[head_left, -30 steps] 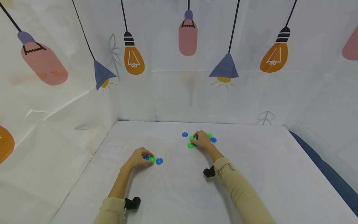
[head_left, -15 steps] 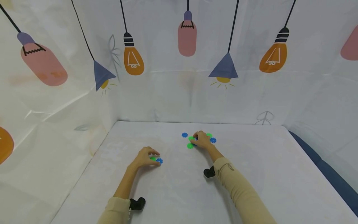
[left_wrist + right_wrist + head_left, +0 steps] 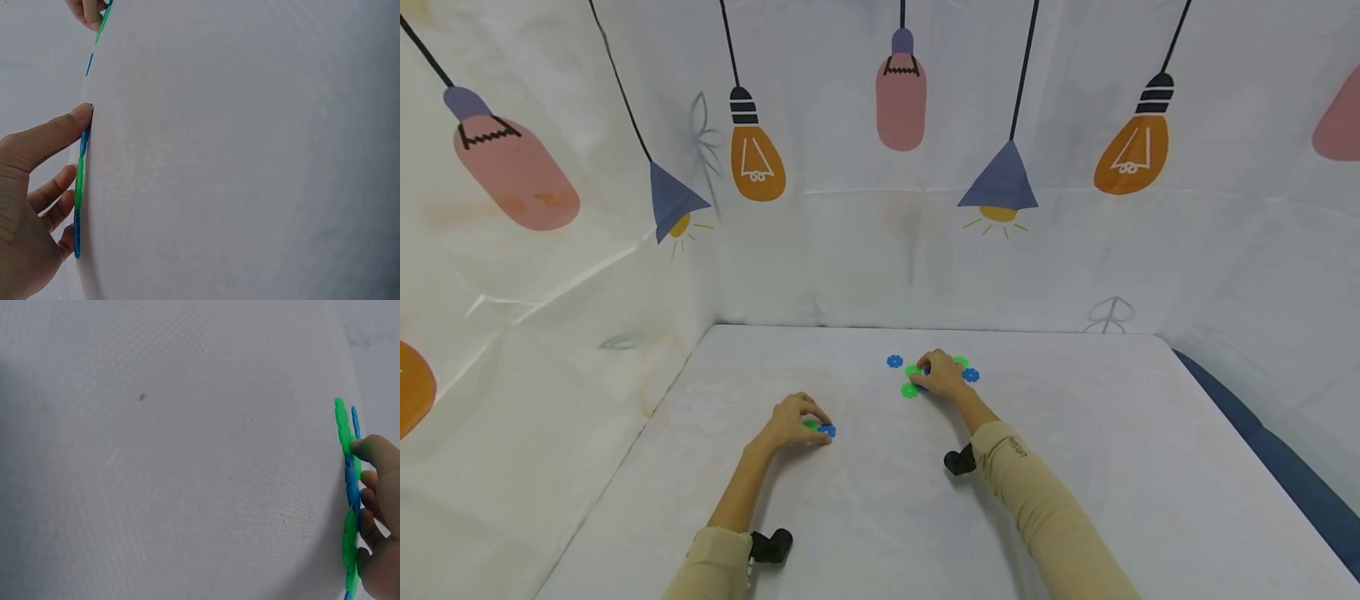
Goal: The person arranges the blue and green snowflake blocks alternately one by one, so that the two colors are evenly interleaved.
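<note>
In the head view my left hand (image 3: 792, 421) pinches a blue snowflake disc (image 3: 827, 431) with thumb and forefinger. A green disc (image 3: 810, 425) lies under its arched fingers. The left wrist view shows the thumb on the upper blue disc (image 3: 85, 139), in line with a green disc (image 3: 79, 181) and another blue disc (image 3: 77, 234). Farther back, my right hand (image 3: 943, 373) holds a green disc (image 3: 913, 370) at the left side of a cluster of green and blue discs. In the right wrist view its thumb meets the discs' edge; the palm side is partly hidden.
By the right hand lie a separate blue disc (image 3: 895, 361), a green disc (image 3: 909, 390), another green one (image 3: 961, 362) and a blue one (image 3: 972, 375). The white table (image 3: 865, 517) meets a sheet wall (image 3: 850, 267) printed with lamps.
My left hand has shifted right along its row, from around the green disc to the blue disc at the end, its fingers opening and then closing. The right hand stays in place.
</note>
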A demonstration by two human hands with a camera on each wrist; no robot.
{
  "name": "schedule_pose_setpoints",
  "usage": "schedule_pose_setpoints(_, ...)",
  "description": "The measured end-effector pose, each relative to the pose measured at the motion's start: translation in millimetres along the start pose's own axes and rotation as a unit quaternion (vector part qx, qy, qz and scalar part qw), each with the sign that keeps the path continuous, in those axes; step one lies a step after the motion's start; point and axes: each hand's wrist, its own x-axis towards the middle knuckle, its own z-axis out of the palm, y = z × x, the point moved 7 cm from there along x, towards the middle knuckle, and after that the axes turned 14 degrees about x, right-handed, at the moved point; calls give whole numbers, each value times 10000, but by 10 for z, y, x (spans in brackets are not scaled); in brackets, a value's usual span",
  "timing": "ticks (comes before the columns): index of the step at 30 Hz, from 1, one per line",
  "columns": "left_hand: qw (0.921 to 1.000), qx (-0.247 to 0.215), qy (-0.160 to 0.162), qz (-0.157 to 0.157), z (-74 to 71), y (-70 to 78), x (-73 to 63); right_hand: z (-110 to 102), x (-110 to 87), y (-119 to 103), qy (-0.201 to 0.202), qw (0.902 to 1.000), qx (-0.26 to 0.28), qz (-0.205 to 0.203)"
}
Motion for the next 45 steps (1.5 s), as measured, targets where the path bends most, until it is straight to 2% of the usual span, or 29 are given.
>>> schedule_pose_setpoints(8, 10000, -80, -13, -45, 15, -1, -14, -13, -23, 49, 396, 9986, 334, -114)
schedule_pose_setpoints(17, 10000, -14, 36, -74, 4, -23, -9, -33, -106, -128, 489, 9939, 676, -719)
schedule_pose_setpoints(21, 9999, 10, -5, -114, 20, -40, 4, 20, -188, -251, 254, 9901, 815, -1115)
schedule_pose_setpoints(31, 9998, 46, -16, -185, 25, -36, 4, 313, -489, -528, -355, 9793, 1055, -1688)
schedule_pose_setpoints(45, 9997, 131, 31, -218, 13, -17, 1, 729, -704, -750, -1096, 9753, 741, -1769)
